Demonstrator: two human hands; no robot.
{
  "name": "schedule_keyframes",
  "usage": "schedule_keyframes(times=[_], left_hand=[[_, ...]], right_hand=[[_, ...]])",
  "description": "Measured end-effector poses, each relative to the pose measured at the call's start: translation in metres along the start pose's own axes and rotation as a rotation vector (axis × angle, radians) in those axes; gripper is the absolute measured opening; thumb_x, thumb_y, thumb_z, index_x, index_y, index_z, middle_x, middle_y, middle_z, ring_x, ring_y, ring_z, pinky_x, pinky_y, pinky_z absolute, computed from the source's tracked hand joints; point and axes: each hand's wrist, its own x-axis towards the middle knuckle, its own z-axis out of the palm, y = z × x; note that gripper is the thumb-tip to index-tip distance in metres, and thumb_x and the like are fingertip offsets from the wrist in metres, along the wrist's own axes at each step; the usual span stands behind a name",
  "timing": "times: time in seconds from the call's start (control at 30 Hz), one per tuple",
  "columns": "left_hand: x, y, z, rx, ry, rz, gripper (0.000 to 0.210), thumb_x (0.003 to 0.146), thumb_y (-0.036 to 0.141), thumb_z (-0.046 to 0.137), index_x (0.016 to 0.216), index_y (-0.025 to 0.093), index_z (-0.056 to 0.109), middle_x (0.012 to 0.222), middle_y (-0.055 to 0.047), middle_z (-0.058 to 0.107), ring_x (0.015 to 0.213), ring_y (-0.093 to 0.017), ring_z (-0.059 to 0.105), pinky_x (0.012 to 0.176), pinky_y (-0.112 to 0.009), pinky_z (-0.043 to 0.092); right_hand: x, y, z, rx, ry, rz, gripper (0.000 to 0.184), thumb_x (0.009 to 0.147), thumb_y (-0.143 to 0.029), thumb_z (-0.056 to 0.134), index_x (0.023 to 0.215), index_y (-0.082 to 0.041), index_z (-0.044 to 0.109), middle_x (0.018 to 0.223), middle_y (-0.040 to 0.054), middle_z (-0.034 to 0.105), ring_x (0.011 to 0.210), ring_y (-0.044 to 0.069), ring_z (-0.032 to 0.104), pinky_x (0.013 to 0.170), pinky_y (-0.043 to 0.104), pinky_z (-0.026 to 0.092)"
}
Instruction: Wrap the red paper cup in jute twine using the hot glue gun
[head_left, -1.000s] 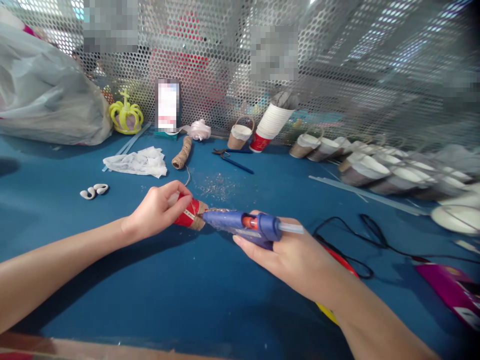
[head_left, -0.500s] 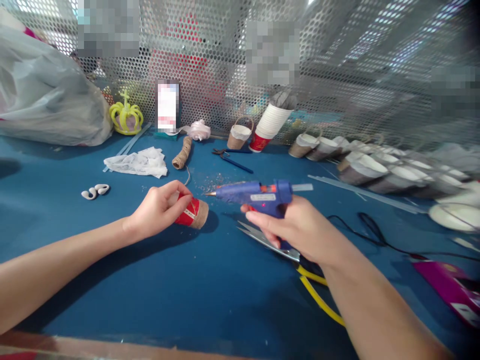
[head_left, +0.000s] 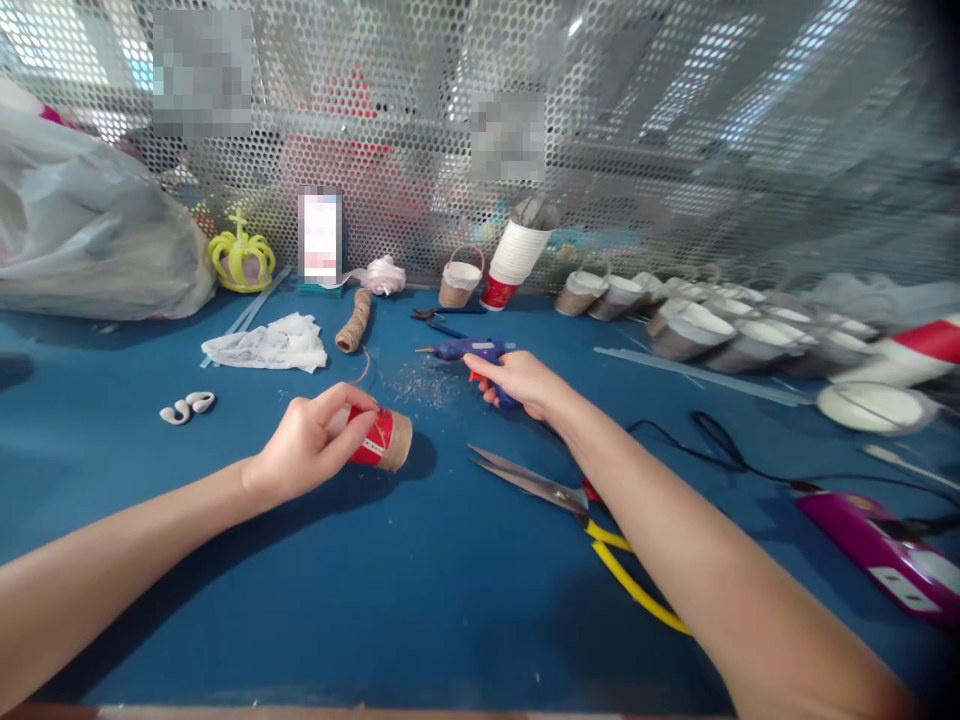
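Note:
My left hand [head_left: 315, 440] grips a red paper cup [head_left: 369, 440] lying on its side, its mouth end hidden by my fingers. Twine is wound around the cup's base end, and a strand runs back to a roll of twine [head_left: 354, 322]. Farther off to the right, my right hand [head_left: 517, 383] is closed around a blue hot glue gun [head_left: 457, 348], whose nozzle points left. Between me and the glue gun lie scissors [head_left: 532, 480] with yellow handles, partly hidden by my right forearm.
Pliers [head_left: 442, 318], a twine-wrapped basket [head_left: 460, 283] and stacked paper cups [head_left: 517, 255] stand or lie toward the mesh panel. Several wrapped cups [head_left: 697, 328] fill the right rear. White cloth [head_left: 266, 343] lies left; a purple power strip [head_left: 877, 555] sits right.
My right hand has carried the glue gun away from the cup, back toward the pliers and slightly left. My left hand still holds the cup in much the same place. The view has shifted slightly.

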Motion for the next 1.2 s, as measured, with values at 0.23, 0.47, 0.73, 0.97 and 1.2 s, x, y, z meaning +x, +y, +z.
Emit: schedule_keyframes(times=[0.23, 0.47, 0.73, 0.97, 1.2], left_hand=[[0.000, 0.003, 0.000, 0.004, 0.011, 0.124, 0.008, 0.084, 0.019, 0.048, 0.086, 0.015, 0.055, 0.081, -0.004, 0.069, 0.061, -0.009, 0.061, 0.055, -0.018, 0.047], [0.000, 0.006, 0.000, -0.008, -0.048, 0.055, 0.015, 0.088, 0.022, 0.043, 0.086, 0.014, 0.056, 0.063, 0.001, 0.063, 0.049, -0.006, 0.051, 0.048, -0.016, 0.041], [-0.002, 0.007, 0.000, -0.049, -0.047, 0.024, 0.022, 0.091, 0.022, 0.035, 0.092, 0.014, 0.055, 0.070, -0.002, 0.065, 0.056, -0.008, 0.055, 0.051, -0.018, 0.043], [-0.002, 0.005, 0.002, -0.070, -0.011, 0.003, 0.018, 0.090, 0.020, 0.038, 0.098, 0.015, 0.054, 0.065, 0.001, 0.061, 0.049, -0.007, 0.050, 0.048, -0.017, 0.040], [0.000, 0.004, 0.004, -0.320, -0.002, -0.192, 0.019, 0.090, 0.025, 0.039, 0.099, 0.017, 0.053, 0.055, 0.004, 0.050, 0.043, -0.007, 0.043, 0.039, -0.017, 0.035]], right_hand=[[-0.001, -0.011, 0.001, -0.303, 0.167, -0.137, 0.027, 0.070, -0.031, 0.069, 0.052, -0.017, 0.054, 0.064, 0.0115, 0.062, 0.079, 0.026, 0.062, 0.066, 0.034, 0.046], [-0.062, -0.050, 0.031, -0.235, -0.345, -0.611, 0.025, 0.076, -0.040, 0.061, 0.084, -0.016, 0.064, 0.088, 0.0051, 0.065, 0.081, 0.016, 0.060, 0.072, 0.028, 0.044], [-0.076, -0.058, 0.055, -0.132, -0.376, -0.394, 0.012, 0.073, -0.022, 0.063, 0.082, -0.015, 0.060, 0.086, 0.0054, 0.067, 0.075, 0.015, 0.060, 0.064, 0.025, 0.044], [-0.077, -0.052, 0.053, 0.003, -0.335, -0.403, 0.009, 0.076, -0.023, 0.058, 0.074, -0.015, 0.057, 0.078, 0.0029, 0.063, 0.068, 0.012, 0.055, 0.064, 0.026, 0.043], [-0.081, -0.048, 0.049, 0.144, -0.244, -0.434, 0.011, 0.072, -0.024, 0.061, 0.071, -0.017, 0.053, 0.070, -0.0007, 0.058, 0.062, 0.011, 0.052, 0.059, 0.025, 0.043]])
